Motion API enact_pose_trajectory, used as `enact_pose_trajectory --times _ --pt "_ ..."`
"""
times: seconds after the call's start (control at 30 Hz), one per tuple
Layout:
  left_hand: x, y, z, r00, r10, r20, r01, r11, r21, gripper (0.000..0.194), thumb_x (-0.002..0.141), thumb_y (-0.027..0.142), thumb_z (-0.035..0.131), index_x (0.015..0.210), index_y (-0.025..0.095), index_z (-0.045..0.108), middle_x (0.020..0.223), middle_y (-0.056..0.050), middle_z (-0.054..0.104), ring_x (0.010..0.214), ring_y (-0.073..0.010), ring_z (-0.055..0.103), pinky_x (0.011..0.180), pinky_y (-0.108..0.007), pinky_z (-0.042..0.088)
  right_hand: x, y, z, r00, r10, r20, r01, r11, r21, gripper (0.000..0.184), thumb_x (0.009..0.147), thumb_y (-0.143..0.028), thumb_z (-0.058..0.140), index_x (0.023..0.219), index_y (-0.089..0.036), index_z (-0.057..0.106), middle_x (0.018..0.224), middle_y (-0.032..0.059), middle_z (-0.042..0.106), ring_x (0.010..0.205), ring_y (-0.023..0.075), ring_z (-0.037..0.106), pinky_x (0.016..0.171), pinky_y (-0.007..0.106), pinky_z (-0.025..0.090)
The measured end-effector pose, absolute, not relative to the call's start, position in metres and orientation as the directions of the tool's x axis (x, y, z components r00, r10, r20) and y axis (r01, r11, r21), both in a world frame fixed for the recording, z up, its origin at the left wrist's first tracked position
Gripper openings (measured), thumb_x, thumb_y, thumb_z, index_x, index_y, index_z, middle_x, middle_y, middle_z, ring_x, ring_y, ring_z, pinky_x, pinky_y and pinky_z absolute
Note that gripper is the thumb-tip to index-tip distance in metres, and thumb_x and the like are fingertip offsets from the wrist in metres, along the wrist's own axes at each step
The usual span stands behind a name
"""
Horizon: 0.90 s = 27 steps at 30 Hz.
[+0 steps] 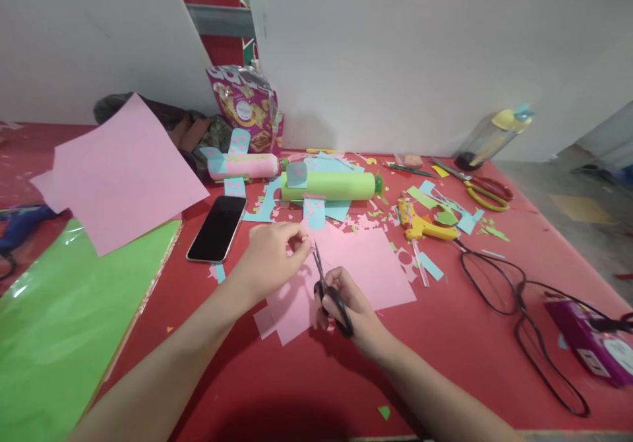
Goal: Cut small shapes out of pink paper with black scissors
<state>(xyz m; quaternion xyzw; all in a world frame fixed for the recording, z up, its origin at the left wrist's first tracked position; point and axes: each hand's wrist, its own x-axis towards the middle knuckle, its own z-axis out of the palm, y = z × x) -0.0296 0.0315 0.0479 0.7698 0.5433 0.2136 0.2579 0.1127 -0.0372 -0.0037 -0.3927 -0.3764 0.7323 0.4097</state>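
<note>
My right hand (349,310) grips a pair of black-handled scissors (330,300), its fingers through the loops. The blades point away from me and meet a small piece of pink paper (311,247) pinched between the thumb and fingertips of my left hand (274,257). Most of that small piece is hidden by the fingers. Beneath both hands lie pink paper sheets (380,270) on the red table. Just beyond them are a green paper-wrapped bottle (341,186) and a pink one (252,165), both on their sides with light blue paper fins.
A phone (217,229) lies left of my hands, near more pink paper (123,171) and a green sheet pack (74,323). Rightward are a yellow glue gun (425,224), its cord, larger scissors (479,188), a water bottle (494,138) and a purple box (591,340). Paper scraps surround the bottles.
</note>
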Motion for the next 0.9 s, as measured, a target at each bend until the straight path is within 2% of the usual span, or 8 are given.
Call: enact_pose_trajectory --times 0.1,0.27,0.4,0.67,0.77,0.9 --pt "-0.0293 0.0311 0.049 0.302 0.952 0.049 0.71 -0.259 0.655 0.016 0.074 0.026 0.045 0.064 0.018 0.053 0.065 0.002 0.062 0.063 -0.0124 0.056 0.065 -0.024 0.039 0.1127 -0.0368 -0.0049 -0.321 0.908 -0.27 -0.316 -0.371 -0.873 0.033 0.069 -0.039 0.058 0.074 -0.022 0.031 0.054 -0.0113 0.041 0.041 0.0052 0.045 0.043 0.019 0.031" --pt "-0.0321 0.0314 0.05 0.212 0.972 0.104 0.757 -0.231 0.612 0.015 0.074 0.027 0.044 0.067 0.017 0.054 0.068 0.0 0.063 0.067 -0.0151 0.057 0.068 -0.027 0.039 0.1122 -0.0369 -0.0048 -0.311 0.919 -0.244 -0.344 -0.348 -0.872 0.033 0.07 -0.041 0.057 0.075 -0.023 0.03 0.055 -0.0104 0.042 0.042 0.0065 0.044 0.043 0.021 0.03" --pt "-0.0322 0.0323 0.0479 0.23 0.965 0.129 0.762 -0.261 0.593 0.016 0.075 0.027 0.043 0.068 0.018 0.055 0.069 -0.001 0.063 0.067 -0.0156 0.057 0.068 -0.028 0.039 0.1125 -0.0376 -0.0034 -0.385 0.897 -0.22 -0.35 -0.362 -0.864 0.036 0.067 -0.042 0.06 0.075 -0.023 0.031 0.057 -0.0097 0.043 0.043 0.0067 0.045 0.046 0.022 0.032" --pt "-0.0301 0.0312 0.0468 0.268 0.946 0.181 0.747 -0.323 0.581 0.016 0.076 0.026 0.045 0.066 0.017 0.054 0.068 -0.001 0.062 0.066 -0.0148 0.056 0.069 -0.028 0.038 0.1125 -0.0369 -0.0041 -0.386 0.893 -0.233 -0.319 -0.366 -0.874 0.036 0.068 -0.044 0.058 0.076 -0.023 0.031 0.056 -0.01 0.042 0.043 0.0063 0.045 0.045 0.021 0.032" --pt "-0.0293 0.0299 0.0472 0.286 0.946 0.155 0.736 -0.32 0.596 0.016 0.075 0.027 0.046 0.065 0.017 0.053 0.067 -0.001 0.062 0.065 -0.0147 0.056 0.069 -0.028 0.038 0.1131 -0.0362 -0.0036 -0.37 0.9 -0.229 -0.328 -0.357 -0.874 0.036 0.069 -0.044 0.058 0.075 -0.022 0.03 0.057 -0.0097 0.042 0.043 0.0059 0.045 0.045 0.02 0.032" --pt "-0.028 0.0282 0.0489 0.332 0.941 0.07 0.668 -0.287 0.686 0.015 0.075 0.026 0.045 0.064 0.018 0.051 0.066 0.001 0.06 0.065 -0.0138 0.055 0.066 -0.025 0.04 0.1143 -0.0349 -0.0048 -0.334 0.916 -0.223 -0.348 -0.339 -0.874 0.035 0.069 -0.042 0.058 0.076 -0.023 0.03 0.06 -0.009 0.043 0.044 0.006 0.045 0.044 0.021 0.033"
